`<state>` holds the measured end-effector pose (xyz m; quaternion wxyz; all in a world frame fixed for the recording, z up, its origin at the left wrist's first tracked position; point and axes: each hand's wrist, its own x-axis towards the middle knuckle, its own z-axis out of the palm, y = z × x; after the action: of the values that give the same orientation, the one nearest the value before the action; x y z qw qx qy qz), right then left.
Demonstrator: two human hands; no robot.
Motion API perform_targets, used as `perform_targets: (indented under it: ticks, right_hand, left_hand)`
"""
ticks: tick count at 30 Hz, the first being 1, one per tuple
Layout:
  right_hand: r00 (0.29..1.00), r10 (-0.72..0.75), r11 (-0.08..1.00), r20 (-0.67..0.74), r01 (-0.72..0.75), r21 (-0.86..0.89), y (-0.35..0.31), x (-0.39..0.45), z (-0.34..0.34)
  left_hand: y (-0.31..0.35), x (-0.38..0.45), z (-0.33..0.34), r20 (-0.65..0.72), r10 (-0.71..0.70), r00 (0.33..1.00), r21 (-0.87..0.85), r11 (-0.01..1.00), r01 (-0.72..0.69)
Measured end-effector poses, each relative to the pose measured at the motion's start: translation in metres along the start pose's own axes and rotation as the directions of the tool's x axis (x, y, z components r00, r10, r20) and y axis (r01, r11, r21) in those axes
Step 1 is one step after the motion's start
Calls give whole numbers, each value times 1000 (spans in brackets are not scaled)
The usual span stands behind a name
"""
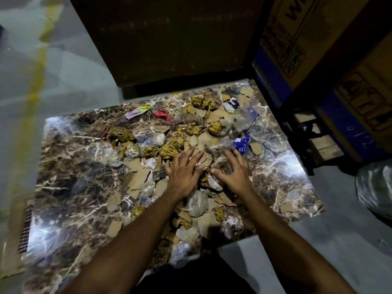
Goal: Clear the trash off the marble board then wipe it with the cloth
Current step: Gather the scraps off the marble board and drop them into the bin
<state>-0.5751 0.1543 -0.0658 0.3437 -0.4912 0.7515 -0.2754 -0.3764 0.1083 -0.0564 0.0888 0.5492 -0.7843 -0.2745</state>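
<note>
A head-worn camera looks down at a dark brown marble board [70, 183] with pale veins, lying flat on a grey floor [70, 77]. Trash is scattered over the middle and far part of the board: crumpled gold wrappers [169, 150], torn pieces of brown cardboard [139, 177], clear plastic bags [197, 202], a red wrapper [162, 114], a pink and yellow wrapper [135, 112] and a blue and white packet [240, 143].

Both bare forearms reach in from the bottom edge toward the centre of the board. The left hand [183, 172] lies palm down with its fingers straight and spread, resting on cardboard scraps and wrappers in the thickest part of the pile. The right hand [233, 172] sits just beside it, palm down, fingers spread and slightly bent over a clump of clear plastic. Neither hand has closed around anything; the trash lies under and between the two palms, with more of it beyond the fingertips and nearer the person's body. The thumbs almost meet over a gold wrapper and a pale scrap.

No cloth can be made out anywhere in view.

A large plain cardboard box [169, 39] stands just past the far edge of the board. Printed yellow and blue cartons [318, 49] are stacked on the right. A clear plastic bag [375, 187] sits on the floor at the right edge. A blurred yellow line [36, 66] runs along the floor on the left.
</note>
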Motion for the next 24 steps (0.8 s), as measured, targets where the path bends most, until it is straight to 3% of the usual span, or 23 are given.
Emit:
perform_targets:
  ticks: [6, 9, 12, 14, 16, 17, 19, 21, 22, 24]
  right_hand:
    - [993, -121, 989, 14, 119, 89, -48, 8, 26]
    - [972, -236, 972, 2, 236, 25, -68, 9, 37]
    - [967, -253, 966, -15, 251, -55, -83, 8, 43]
    - [961, -277, 949, -5, 273, -158, -89, 7, 49]
    - [952, -305, 921, 37, 304, -242, -95, 6, 57]
    - [949, -312, 912, 51, 314, -263, -98, 5, 61]
    - [944, -321, 897, 71, 327, -297, -102, 2, 68]
    - [934, -335, 859, 121, 356, -368, -104, 2, 74]
    - [927, -340, 833, 159, 376, -406, -106, 1, 76]
    - [916, -323, 798, 237, 398, -452, -109, -1, 81]
  left_hand:
    - [-4, 5, -2, 13, -95, 995, -186, 978, 96]
    - [-10, 10, -5, 20, -98, 995, -232, 968, 100]
    - [-18, 16, -2, 54, -88, 995, -346, 933, 101]
    - [-18, 16, -5, 76, -156, 985, -629, 759, 168]
    - [-14, 14, -11, 108, -283, 953, -888, 404, 221]
    - [-13, 12, -14, 141, -323, 936, -929, 283, 238]
    - [-16, 8, -19, 153, -372, 916, -953, 191, 236]
    - [-21, 9, -24, 135, -411, 902, -959, 175, 223]
    - [-22, 11, -29, 107, -420, 901, -949, 226, 218]
    - [-21, 15, -35, -53, -389, 920, -875, 462, 145]
